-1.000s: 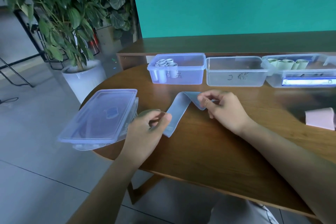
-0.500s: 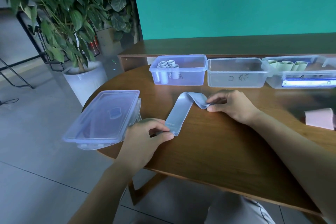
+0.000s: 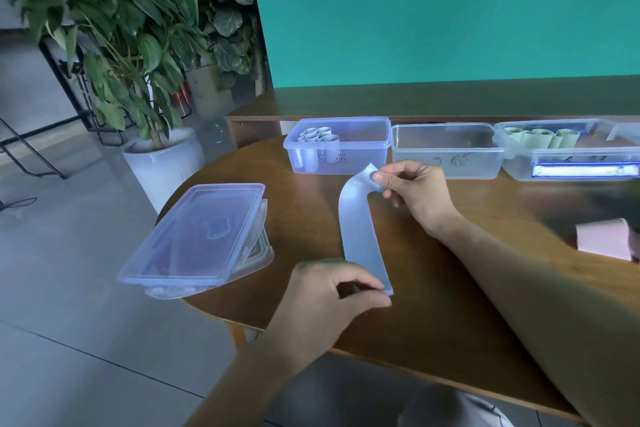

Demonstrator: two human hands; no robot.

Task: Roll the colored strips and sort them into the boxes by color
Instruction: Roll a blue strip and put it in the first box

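Observation:
A pale blue strip [image 3: 360, 229] stretches over the wooden table [image 3: 433, 305], held at both ends. My right hand [image 3: 414, 192] pinches its far end, lifted and curled just in front of the blue box [image 3: 360, 146]. My left hand [image 3: 322, 305] pinches its near end close to the table's front edge. The blue box holds several blue rolls [image 3: 317, 137]. To its right stands a clear box [image 3: 446, 151] with nothing visible inside, then a box [image 3: 568, 152] with several green rolls [image 3: 540, 137].
A stack of translucent lids [image 3: 197, 236] overhangs the table's left edge. A pink strip [image 3: 604, 237] lies at the right. A potted plant [image 3: 156, 163] stands on the floor to the left. A teal wall rises behind a wooden ledge.
The strip has been pulled out straighter, now running front to back. My right hand lifted its far end; my left hand drew the near end toward the table's front edge.

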